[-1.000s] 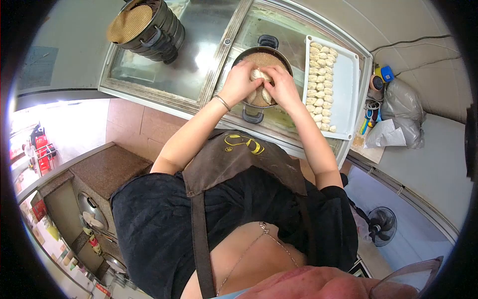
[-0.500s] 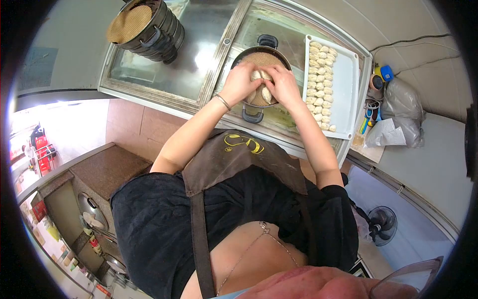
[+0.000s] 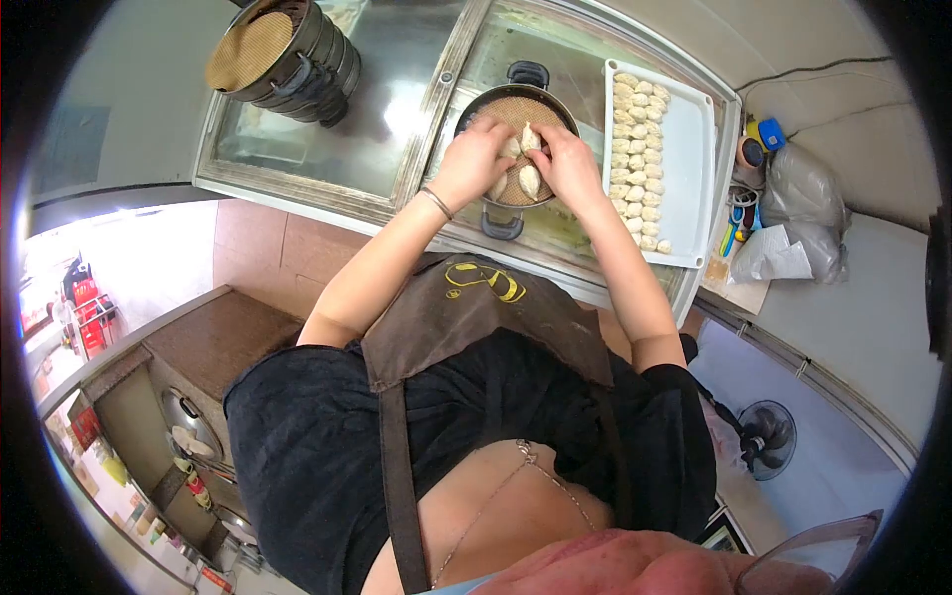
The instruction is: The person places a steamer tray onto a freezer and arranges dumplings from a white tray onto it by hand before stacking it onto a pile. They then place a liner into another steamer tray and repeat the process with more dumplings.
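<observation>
A round dark steamer pan (image 3: 469, 123) with a woven tan liner (image 3: 508, 107) sits on the glass-topped counter. Inside it, a pale pleated dumpling (image 3: 530, 181) lies near the front, and another dumpling (image 3: 499, 186) rests partly under my left wrist. My left hand (image 3: 476, 161) curls over the left side, its fingers closed on a dumpling (image 3: 511, 148). From the right, my right hand (image 3: 565, 164) reaches in, thumb and fingertips on an upright-looking dumpling (image 3: 532, 137). The fingers partly cover both of these.
On the right stands a white tray (image 3: 689, 164) with rows of dumplings (image 3: 635, 159) along its left side. Stacked steamers (image 3: 315, 79) with a tan liner (image 3: 250, 52) are at the back left. Plastic bags (image 3: 798, 203) and small tools (image 3: 739, 220) lie beyond the tray.
My hands have moved slightly apart inside the pan, leaving more of the dumplings between them visible. The view has shifted a little.
</observation>
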Demonstrator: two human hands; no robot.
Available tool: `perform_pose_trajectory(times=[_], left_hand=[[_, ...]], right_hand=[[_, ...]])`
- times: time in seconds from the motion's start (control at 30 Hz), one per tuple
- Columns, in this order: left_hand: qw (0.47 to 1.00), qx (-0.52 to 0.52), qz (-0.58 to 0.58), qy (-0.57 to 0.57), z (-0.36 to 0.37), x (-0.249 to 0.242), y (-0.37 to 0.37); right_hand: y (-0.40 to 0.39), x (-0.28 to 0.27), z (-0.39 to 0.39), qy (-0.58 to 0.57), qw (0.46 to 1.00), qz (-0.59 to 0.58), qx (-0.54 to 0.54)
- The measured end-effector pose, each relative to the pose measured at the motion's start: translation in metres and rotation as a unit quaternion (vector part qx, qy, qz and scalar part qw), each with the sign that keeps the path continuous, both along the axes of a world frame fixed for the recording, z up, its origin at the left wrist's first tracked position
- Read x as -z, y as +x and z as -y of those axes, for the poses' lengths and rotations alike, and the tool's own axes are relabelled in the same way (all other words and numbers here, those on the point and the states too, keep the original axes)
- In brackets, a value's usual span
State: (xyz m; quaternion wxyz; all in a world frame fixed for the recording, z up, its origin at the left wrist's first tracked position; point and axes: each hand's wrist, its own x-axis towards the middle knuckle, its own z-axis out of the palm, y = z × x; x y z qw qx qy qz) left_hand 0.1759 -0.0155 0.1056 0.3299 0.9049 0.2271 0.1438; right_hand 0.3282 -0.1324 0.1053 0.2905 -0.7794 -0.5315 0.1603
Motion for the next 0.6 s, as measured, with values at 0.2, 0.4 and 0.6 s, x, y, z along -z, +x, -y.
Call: perform_pose_trajectory(times=[0.2,0.4,0.6], left_hand=[[1.0,-0.016,-0.014,-0.012,0.002,-0.018,-0.006],[0.987,0.04,-0.154,0.032,0.011,-0.023,-0.014],[0.998,0.019,-0.06,-0.019,0.017,-0.016,-0.011]], right_hand=[[0.001,0.002,0.0,0.012,0.998,0.057,-0.006],[-0.005,-0.03,0.017,-0.043,0.998,-0.034,0.023],[-0.025,-0.016,0.033,-0.045,0.994,0.095,-0.035]])
